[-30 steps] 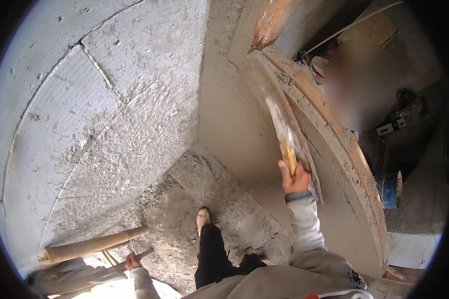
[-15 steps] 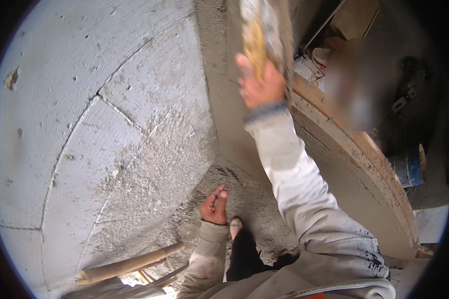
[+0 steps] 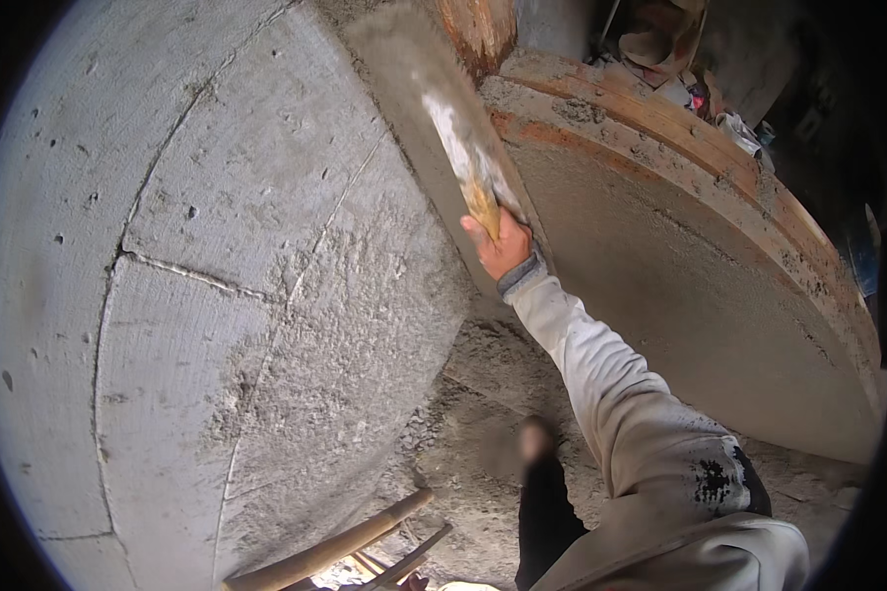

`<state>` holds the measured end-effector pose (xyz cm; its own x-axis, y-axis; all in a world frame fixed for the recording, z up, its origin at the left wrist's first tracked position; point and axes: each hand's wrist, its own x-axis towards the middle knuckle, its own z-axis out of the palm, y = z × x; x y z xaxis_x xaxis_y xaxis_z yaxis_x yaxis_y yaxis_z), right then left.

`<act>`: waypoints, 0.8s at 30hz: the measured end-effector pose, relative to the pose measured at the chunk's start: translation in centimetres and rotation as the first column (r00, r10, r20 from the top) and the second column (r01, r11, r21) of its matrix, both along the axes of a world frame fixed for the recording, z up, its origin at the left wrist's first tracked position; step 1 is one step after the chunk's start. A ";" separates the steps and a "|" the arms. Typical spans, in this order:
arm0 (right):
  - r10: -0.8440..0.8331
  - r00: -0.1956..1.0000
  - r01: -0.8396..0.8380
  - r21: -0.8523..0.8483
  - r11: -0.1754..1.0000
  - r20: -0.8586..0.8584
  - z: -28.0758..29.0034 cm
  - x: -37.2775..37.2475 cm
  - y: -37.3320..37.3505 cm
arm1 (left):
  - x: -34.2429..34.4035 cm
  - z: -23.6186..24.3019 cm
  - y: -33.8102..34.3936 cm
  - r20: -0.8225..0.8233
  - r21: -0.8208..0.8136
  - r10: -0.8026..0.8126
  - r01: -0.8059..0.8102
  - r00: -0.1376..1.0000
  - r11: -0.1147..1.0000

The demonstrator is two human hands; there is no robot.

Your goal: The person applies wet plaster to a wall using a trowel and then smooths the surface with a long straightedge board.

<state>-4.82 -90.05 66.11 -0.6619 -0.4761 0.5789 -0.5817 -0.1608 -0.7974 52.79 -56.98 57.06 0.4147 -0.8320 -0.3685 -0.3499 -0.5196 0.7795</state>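
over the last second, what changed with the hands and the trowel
The right hand kept its grip on the trowel and swept it up the wet plaster strip. The left hand, in view half a second ago, dropped out of sight. The wall and wooden poles stayed put.

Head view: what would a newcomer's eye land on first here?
First, the right hand raised near top centre, gripping the wooden handle of a plastering trowel laid against the narrow plastered edge between two walls. Next, the big grey block wall filling the left, its lower part rough with fresh mortar. At the bottom, wooden poles lie on the rubble floor.
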 end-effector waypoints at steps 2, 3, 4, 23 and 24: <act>0.110 0.979 -0.111 -0.004 0.994 0.171 6.6 0.2 -1.3 | 1.6 0.5 0.8 0.042 0.029 0.049 -0.050 0.998 0.998; 0.149 0.973 -0.130 -0.114 0.985 0.176 11.2 0.6 -2.3 | 2.1 -0.4 0.3 -0.027 -0.027 0.049 -0.050 0.998 0.998; 0.174 0.969 -0.137 -0.207 0.969 0.175 13.3 0.5 -2.4 | -1.2 0.9 -1.4 0.015 -0.020 0.008 -0.008 1.000 1.000; 0.040 0.971 0.180 0.835 0.520 -0.234 -1.0 -4.6 17.4 | -5.8 2.5 -7.2 -0.020 -0.192 -0.105 0.100 0.994 0.976; 0.061 0.971 0.185 0.892 0.412 -0.229 -2.2 -5.3 21.5 | -5.3 3.7 -6.6 -0.042 -0.215 -0.043 0.033 0.998 0.976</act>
<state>-10.10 -68.56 63.96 -0.6452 -0.7625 -0.0478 -0.7132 0.6235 -0.3202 47.51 -63.58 60.76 0.3679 -0.9086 -0.1976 -0.3272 -0.3255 0.8871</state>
